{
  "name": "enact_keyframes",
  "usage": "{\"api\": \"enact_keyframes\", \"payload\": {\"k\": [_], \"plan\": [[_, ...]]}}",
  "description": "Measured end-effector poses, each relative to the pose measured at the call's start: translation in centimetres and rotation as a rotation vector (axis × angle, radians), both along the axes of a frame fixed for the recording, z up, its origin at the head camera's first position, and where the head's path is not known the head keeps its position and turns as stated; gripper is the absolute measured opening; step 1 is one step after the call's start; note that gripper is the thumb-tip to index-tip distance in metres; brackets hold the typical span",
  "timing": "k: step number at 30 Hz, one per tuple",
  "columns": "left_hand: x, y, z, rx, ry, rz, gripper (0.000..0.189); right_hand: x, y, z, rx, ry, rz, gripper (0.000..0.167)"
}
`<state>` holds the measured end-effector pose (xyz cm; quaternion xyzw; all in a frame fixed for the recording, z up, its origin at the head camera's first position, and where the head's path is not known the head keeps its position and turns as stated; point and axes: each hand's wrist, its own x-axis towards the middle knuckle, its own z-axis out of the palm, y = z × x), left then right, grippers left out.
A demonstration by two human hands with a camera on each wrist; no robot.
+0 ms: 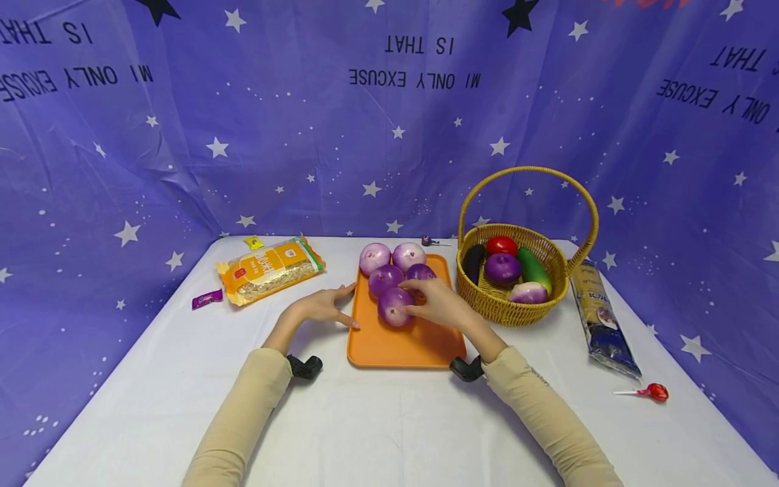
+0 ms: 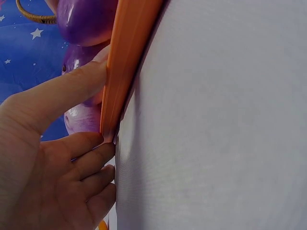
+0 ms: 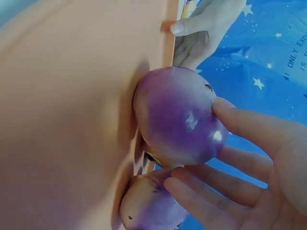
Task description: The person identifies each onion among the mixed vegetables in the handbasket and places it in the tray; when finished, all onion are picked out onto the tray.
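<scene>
Several round purple onions sit together on the orange tray. At the front of the group is a glossy purple onion. My right hand has thumb and fingers round that onion, while its lower fingertips come close to a second onion. At the tray's left side is my left hand. Its thumb touches the tray's rim in the left wrist view, with the other fingers loosely bent by the same edge, holding no onion.
Right of the tray stands a wicker basket holding toy-like vegetables. Beyond it lie a long packet and a red lollipop. At left are an orange-and-clear food bag, a purple candy and a yellow candy. A dark lollipop lies behind the tray.
</scene>
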<state>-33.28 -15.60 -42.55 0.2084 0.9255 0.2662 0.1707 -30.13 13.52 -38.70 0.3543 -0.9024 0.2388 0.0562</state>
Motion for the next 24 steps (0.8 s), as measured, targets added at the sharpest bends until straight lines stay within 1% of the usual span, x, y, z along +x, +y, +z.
{"api": "enact_keyframes", "payload": {"k": [3,7,15,19,24], "plan": [[0.0,-0.1,0.0,0.002,0.005,-0.003,0.106,0.0,0.1,0.2,-0.009,-0.017,0.0,0.045],[0.1,0.0,0.1,0.001,0.004,0.001,0.106,0.1,0.6,0.9,-0.03,-0.026,-0.004,0.045],[0.1,0.3,0.2,0.0,0.014,-0.006,0.106,0.4,3.1,2.8,-0.039,0.025,-0.013,0.044],[0.1,0.2,0.1,-0.002,0.015,0.002,0.106,0.4,5.1,3.9,0.01,0.027,-0.035,0.045],[0.1,0.0,0.1,-0.009,0.014,0.002,0.106,0.3,8.1,5.8,0.092,-0.013,-0.079,0.048]]}}
